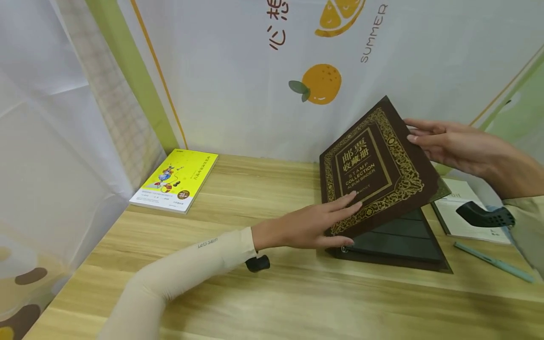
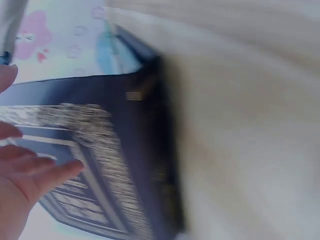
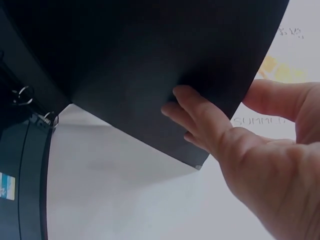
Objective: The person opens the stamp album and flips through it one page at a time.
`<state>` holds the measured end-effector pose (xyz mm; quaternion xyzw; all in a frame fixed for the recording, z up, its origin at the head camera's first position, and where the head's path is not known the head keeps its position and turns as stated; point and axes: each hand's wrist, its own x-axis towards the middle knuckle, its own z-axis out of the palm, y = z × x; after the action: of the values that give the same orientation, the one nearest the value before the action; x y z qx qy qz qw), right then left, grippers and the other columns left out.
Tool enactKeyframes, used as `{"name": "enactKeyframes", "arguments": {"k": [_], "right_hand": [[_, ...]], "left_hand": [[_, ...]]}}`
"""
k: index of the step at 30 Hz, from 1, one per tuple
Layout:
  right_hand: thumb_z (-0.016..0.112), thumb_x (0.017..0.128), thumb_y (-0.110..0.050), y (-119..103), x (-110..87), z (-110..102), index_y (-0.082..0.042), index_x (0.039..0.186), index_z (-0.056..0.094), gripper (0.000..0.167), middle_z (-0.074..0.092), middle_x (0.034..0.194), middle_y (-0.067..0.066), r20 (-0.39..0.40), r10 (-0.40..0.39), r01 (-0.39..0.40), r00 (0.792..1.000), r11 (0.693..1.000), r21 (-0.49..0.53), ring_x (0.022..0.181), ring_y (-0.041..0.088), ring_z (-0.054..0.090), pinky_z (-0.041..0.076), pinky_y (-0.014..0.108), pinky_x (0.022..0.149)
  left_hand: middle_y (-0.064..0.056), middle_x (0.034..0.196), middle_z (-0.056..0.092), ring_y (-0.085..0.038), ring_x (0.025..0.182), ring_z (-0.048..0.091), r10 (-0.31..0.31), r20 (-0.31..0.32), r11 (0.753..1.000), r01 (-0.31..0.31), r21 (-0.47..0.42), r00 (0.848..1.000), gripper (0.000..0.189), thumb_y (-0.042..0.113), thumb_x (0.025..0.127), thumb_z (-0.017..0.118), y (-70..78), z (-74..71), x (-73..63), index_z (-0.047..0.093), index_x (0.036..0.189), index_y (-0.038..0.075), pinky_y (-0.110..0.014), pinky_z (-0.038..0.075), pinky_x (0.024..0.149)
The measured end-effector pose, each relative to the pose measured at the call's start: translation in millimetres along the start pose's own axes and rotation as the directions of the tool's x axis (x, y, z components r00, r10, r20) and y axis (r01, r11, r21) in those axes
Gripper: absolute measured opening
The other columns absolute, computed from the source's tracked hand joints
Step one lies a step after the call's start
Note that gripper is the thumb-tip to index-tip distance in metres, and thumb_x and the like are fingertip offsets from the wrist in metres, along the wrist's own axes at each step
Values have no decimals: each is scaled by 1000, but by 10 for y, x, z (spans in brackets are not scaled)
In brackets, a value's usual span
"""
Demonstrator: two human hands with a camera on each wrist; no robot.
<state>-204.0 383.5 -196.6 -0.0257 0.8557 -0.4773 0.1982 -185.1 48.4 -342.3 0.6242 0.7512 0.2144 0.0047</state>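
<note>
A dark brown stamp album (image 1: 369, 170) with gold lettering and an ornate gold border lies on the table, its front cover raised at a slant. My right hand (image 1: 463, 146) holds the cover's right edge; in the right wrist view, fingers (image 3: 207, 117) lie against its black inner side and the thumb is at the edge. My left hand (image 1: 314, 224) is at the cover's lower left, fingers extended and spread over its face. Whether they press on it I cannot tell. Beneath the cover, black pocket pages (image 1: 403, 238) show, and metal rings (image 3: 25, 95) appear in the right wrist view.
A yellow and white book (image 1: 174, 182) lies at the table's back left. Right of the album are an open notebook (image 1: 467, 212), partly hidden by the right wrist's black camera mount (image 1: 484, 215), and a pale green pen (image 1: 493, 261). A printed curtain (image 1: 238, 94) hangs behind the table.
</note>
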Motion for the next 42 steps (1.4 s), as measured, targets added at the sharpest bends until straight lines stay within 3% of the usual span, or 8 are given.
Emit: {"name": "enactKeyframes", "arguments": {"k": [6,8,14,22,27,31,38,42], "right_hand": [[40,110,-35,-116,51,47,-28,163,-9,72,-22,168,10,24,-29,30,999,999,-36,157,35,-2,38,22,114],[41,110,-34,-154,56,83,-28,163,-9,73,-24,168,9,29,-31,32,999,999,-23,157,36,-6,25,38,123],[44,109,-34,-226,70,172,-28,163,-10,76,-26,167,8,42,-29,28,999,999,25,155,33,-17,3,59,122],[43,109,-37,-292,50,213,-28,163,-10,76,-24,168,7,47,-31,31,998,1000,4,157,33,-9,30,36,119],[42,109,-34,-292,34,256,-25,163,-9,75,-24,168,8,30,-52,51,998,998,37,157,33,1,53,14,92],[43,109,-34,-295,38,312,-27,163,-8,75,-24,168,5,33,-61,58,998,995,78,157,34,1,55,17,88],[37,110,-37,-246,44,337,-28,164,-4,69,-24,169,2,54,-119,106,991,974,200,158,24,9,53,16,92],[34,109,-43,-173,47,374,-35,163,-3,66,-22,170,5,59,-145,133,988,977,168,158,31,2,37,34,120]], "left_hand": [[-10,172,0,-16,157,18,60,-152,998,-62,-11,987,85,42,101,60,207,-278,403,10,164,15,-20,37,117],[-7,172,-4,-11,157,6,56,-154,998,-58,-12,986,84,42,102,59,268,-345,513,9,165,17,-18,29,120],[-1,171,-13,-3,153,-15,15,-103,1000,-17,-19,995,82,42,104,53,383,-438,667,2,165,21,-12,10,122],[-9,172,-7,-9,156,-5,85,-184,995,-94,-41,979,74,24,104,55,415,-416,680,14,164,12,-14,8,123],[-3,173,-6,-4,155,6,74,-214,991,-96,-95,974,74,19,101,61,435,-439,686,21,162,14,-14,23,121],[5,173,1,-5,155,13,-11,-207,988,-21,-151,978,71,20,99,65,468,-481,680,27,159,20,-19,40,111],[6,172,13,-6,151,30,-65,-237,986,25,-167,969,69,25,96,71,477,-546,647,35,154,20,-16,33,116],[2,171,18,-6,151,31,-61,-293,989,18,-148,954,71,27,94,74,448,-566,606,38,154,18,-15,31,117]]}}
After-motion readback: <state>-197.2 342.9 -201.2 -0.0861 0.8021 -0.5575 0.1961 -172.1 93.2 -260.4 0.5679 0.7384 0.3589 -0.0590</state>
